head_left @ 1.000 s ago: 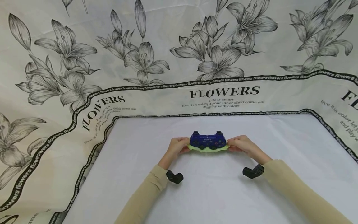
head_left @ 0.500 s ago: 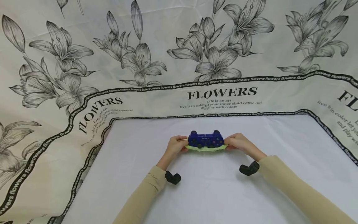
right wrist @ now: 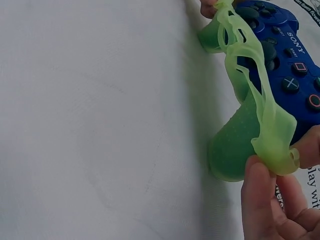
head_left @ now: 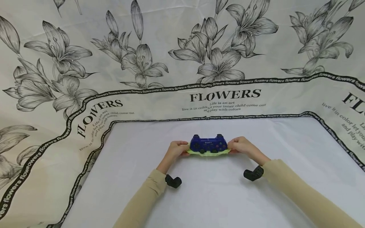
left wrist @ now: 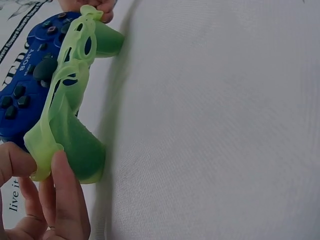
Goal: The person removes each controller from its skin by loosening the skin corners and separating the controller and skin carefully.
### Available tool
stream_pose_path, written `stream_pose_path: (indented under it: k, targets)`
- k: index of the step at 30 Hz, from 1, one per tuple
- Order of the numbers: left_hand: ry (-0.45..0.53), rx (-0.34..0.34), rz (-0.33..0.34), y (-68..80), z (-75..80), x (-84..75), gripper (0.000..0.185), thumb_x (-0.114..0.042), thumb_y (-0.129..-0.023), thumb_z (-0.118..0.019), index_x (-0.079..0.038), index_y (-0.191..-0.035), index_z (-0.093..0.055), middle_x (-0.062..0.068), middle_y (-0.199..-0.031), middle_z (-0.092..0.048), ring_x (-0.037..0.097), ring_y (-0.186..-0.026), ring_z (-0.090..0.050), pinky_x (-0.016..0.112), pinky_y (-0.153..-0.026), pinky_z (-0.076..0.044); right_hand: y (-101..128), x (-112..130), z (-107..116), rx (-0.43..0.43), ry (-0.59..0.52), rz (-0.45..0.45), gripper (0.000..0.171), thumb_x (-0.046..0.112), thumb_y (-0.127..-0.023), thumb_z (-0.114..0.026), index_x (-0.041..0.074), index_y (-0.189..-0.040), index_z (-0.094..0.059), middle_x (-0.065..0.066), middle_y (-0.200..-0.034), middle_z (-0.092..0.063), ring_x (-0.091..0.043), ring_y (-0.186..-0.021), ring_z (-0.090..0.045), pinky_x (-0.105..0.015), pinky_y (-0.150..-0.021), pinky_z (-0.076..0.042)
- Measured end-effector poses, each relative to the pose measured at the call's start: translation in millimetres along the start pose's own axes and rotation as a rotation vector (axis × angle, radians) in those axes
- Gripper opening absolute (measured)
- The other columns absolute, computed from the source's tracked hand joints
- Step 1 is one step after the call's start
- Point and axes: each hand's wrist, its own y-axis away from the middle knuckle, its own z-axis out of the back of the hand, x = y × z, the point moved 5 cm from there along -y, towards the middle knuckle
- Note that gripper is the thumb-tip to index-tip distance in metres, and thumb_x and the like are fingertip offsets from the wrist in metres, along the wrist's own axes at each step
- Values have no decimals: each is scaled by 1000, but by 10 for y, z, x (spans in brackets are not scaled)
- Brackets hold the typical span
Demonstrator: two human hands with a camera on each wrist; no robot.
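Observation:
A blue Sony game controller (head_left: pixel 208 144) lies face up between my hands, its two grips inside a translucent green silicone sleeve (head_left: pixel 209 154). The sleeve's front layer (left wrist: pixel 75 75) is peeled back along the near side, so the buttons and sticks are bare. My left hand (head_left: pixel 174 151) pinches a corner of the sleeve between thumb and fingers at the left grip. At the right grip, my right hand (head_left: pixel 246 148) pinches the opposite corner the same way. In the right wrist view the sleeve's cut-out strip (right wrist: pixel 247 40) stretches between both hands, overlapping the near stick.
A white cloth (head_left: pixel 216 196) covers the table. Behind and to the sides hangs a flower-printed fabric (head_left: pixel 225 95) with a black lettered border. Black wrist-worn devices (head_left: pixel 173 181) sit at both cuffs.
The whole head view has shifted slightly left, background included. Both hands keep their hold on the sleeve corners, and the controller stays between them.

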Motion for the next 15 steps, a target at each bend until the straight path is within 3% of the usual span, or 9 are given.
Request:
stream_pose_path:
  k: [10,15]
  targets:
    - [-4,-99,-23,-23,34,-13,43,-1,-78,-66,0,-121,-62,15,-93,-70,7,-56,-60,20,-54,-55,-103,-2,-39,-41,51,2,21,17,-86,-57,-1,-94,-64,-7,-92,-66,-8,-74,-59,-24,-71,-54]
    - [-11,-97,-35,-48,15,3,35,-2,-79,-66,1,-114,-68,16,-92,-73,6,-55,-61,20,-54,-55,-94,-35,-22,-24,24,21,21,17,-87,-57,-2,-94,-65,-9,-97,-68,-7,-76,-61,-24,-72,-55]
